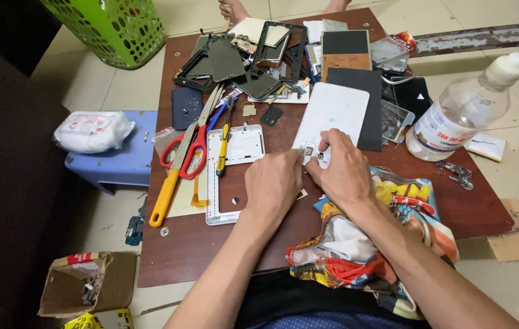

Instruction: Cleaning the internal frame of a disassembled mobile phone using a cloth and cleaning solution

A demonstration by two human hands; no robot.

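At the middle of the desk (180, 256), both hands meet over a white phone back panel (331, 113). The left hand (273, 183) is curled, fingertips pinching at the panel's near corner; the right hand (342, 170) presses down beside it, fingers bent around a small dark part there. The phone looks well stripped already: a white frame (235, 149) lies empty just left of the hands, with scissors (189, 149), a yellow-handled knife (171, 183) and loose dark covers (223, 58) piled toward the far edge. What remains seems to be freeing that small piece. The part itself is too tiny to identify, and the fingers hide exactly what they grip.
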